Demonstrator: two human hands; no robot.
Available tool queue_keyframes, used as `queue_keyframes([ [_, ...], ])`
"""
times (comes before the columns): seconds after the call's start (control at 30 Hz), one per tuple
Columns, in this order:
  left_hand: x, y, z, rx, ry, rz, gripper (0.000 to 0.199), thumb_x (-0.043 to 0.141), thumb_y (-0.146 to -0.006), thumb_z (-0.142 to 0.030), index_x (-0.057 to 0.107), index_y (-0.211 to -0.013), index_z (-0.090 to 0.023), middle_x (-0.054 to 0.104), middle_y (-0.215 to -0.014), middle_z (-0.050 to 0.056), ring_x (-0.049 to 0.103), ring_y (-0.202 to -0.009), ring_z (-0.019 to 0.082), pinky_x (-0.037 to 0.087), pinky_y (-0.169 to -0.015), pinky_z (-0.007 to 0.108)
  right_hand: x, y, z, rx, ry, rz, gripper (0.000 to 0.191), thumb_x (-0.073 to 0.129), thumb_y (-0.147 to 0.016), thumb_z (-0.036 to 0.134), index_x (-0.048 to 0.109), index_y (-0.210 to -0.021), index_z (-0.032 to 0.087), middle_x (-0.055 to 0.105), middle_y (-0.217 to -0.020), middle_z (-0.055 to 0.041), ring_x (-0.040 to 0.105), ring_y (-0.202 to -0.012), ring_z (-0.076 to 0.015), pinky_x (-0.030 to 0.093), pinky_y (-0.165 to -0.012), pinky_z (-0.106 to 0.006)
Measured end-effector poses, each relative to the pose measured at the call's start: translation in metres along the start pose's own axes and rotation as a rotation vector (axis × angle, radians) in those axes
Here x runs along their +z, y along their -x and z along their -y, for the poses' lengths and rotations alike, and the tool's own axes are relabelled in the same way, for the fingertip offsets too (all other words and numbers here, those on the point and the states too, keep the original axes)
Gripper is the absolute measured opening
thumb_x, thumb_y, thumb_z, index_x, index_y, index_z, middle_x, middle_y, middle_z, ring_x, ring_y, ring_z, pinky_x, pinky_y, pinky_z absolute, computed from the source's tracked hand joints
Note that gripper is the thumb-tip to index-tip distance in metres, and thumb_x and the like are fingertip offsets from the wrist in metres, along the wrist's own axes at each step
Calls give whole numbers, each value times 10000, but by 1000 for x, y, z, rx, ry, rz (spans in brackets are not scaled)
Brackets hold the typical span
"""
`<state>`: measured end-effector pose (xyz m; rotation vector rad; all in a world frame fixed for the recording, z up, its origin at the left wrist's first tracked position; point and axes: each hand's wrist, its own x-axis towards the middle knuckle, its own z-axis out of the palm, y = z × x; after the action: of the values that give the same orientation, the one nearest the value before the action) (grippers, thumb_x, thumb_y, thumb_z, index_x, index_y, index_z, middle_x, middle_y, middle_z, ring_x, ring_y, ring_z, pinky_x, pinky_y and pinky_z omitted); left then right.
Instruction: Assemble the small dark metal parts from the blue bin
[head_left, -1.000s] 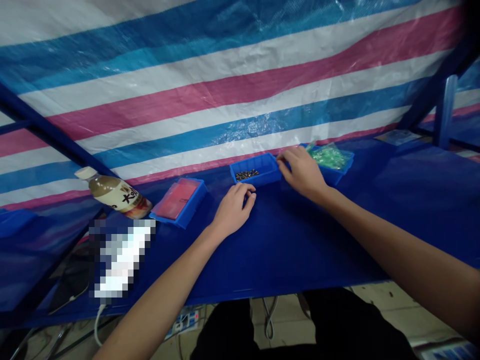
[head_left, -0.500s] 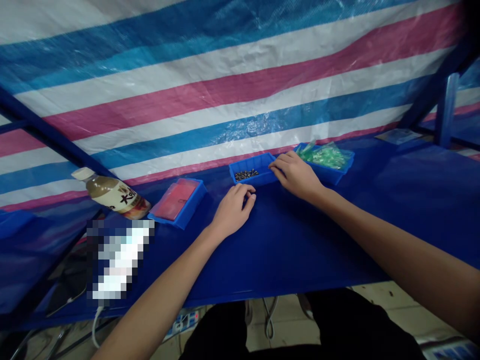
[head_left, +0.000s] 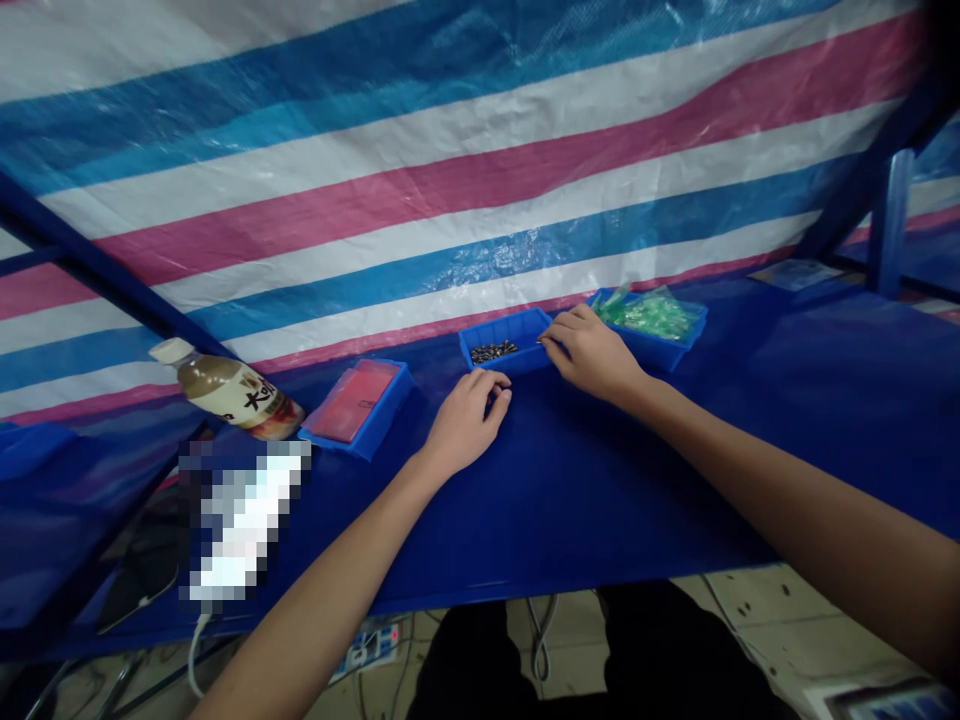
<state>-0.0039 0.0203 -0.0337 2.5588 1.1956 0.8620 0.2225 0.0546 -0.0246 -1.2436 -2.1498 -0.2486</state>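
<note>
My left hand (head_left: 471,418) rests on the blue table just in front of the middle blue tray (head_left: 525,325), fingers curled and parted, nothing seen in them. Small dark metal parts (head_left: 493,352) lie in that tray's left part. At the tray's right end is my right hand (head_left: 589,350), its thumb and forefinger pinched together; a tiny thing may be at the tips, too small to name. Right behind this hand, a blue bin (head_left: 664,352) holds green plastic bags (head_left: 652,312).
Further left, a blue box (head_left: 386,405) carries red packets (head_left: 352,400). A bottle (head_left: 236,392) leans beside it, behind a blurred-out device (head_left: 244,520) with a white cable (head_left: 196,655). A striped tarp (head_left: 465,180) hangs behind the table (head_left: 540,500).
My right hand has shifted slightly off the middle tray's right end, and more of the tray shows. My left hand stays where it was. The view has moved a little.
</note>
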Motion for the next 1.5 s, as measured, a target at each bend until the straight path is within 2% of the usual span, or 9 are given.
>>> queue_keyframes([
  [0.3,1,0,1,47,-60,-26,214,405,-981,-271,596,-1043,-197,611,-999,45,560,-964,182,458,-883,339,1,0,0,-4,30,-4,332,375,-942,248,686,-904,138,618,-891,-113,487,-926,-248,439,-851,-412],
  [0.47,-16,-3,10,28,-298,-224,274,386,-980,-295,635,-993,-182,622,-987,69,532,-964,216,431,-912,368,0,3,1,-6,16,-13,307,433,-947,318,689,-975,151,597,-991,-115,499,-1000,-256,464,-882,-417],
  [0.63,-51,0,25,-393,-721,-394,476,401,-928,-507,599,-1150,-134,553,-1176,204,462,-1118,377,394,-918,521,5,6,1,-5,22,-10,290,538,-909,373,684,-1008,143,517,-1218,-150,473,-1140,-294,478,-937,-443],
  [0.77,-73,10,40,-826,-845,-240,784,416,-804,-731,485,-1322,-146,505,-1261,274,451,-1140,495,345,-884,664,6,6,0,7,-1,-23,246,592,-880,368,702,-889,149,496,-1273,-143,454,-1180,-308,454,-994,-475],
  [0.87,-83,14,48,-987,-753,-66,914,404,-719,-830,433,-1378,-199,522,-1252,286,479,-1123,529,336,-844,712,6,6,2,6,-57,-13,248,628,-852,401,718,-807,174,488,-1304,-122,440,-1208,-324,428,-1019,-520],
  [1.0,-82,12,50,-878,-744,-4,842,465,-738,-770,461,-1351,-194,553,-1220,276,523,-1098,507,383,-845,667,9,7,6,51,-129,62,272,645,-826,458,740,-900,214,385,-1431,-103,341,-1321,-384,373,-1031,-613],
  [1.2,-65,4,49,-467,-560,-94,825,596,-745,-658,386,-1416,-226,596,-1216,200,572,-1071,419,416,-900,590,18,10,2,156,-277,118,433,676,-767,332,577,-1173,218,193,-1549,-109,163,-1442,-367,293,-1115,-585],
  [1.33,-58,2,54,-300,-474,-294,777,649,-724,-644,457,-1364,-246,531,-1328,151,495,-1199,386,381,-999,547,24,9,-5,215,-374,57,712,686,-718,336,392,-1348,184,278,-1498,-163,137,-1452,-360,270,-1154,-549],
  [1.5,-46,6,71,-371,-335,-614,526,536,-858,-563,535,-1232,-193,562,-1249,140,500,-1201,317,373,-1044,482,27,9,-8,197,-405,16,842,690,-711,358,285,-1423,164,364,-1423,-178,348,-1362,-352,331,-1136,-515],
])
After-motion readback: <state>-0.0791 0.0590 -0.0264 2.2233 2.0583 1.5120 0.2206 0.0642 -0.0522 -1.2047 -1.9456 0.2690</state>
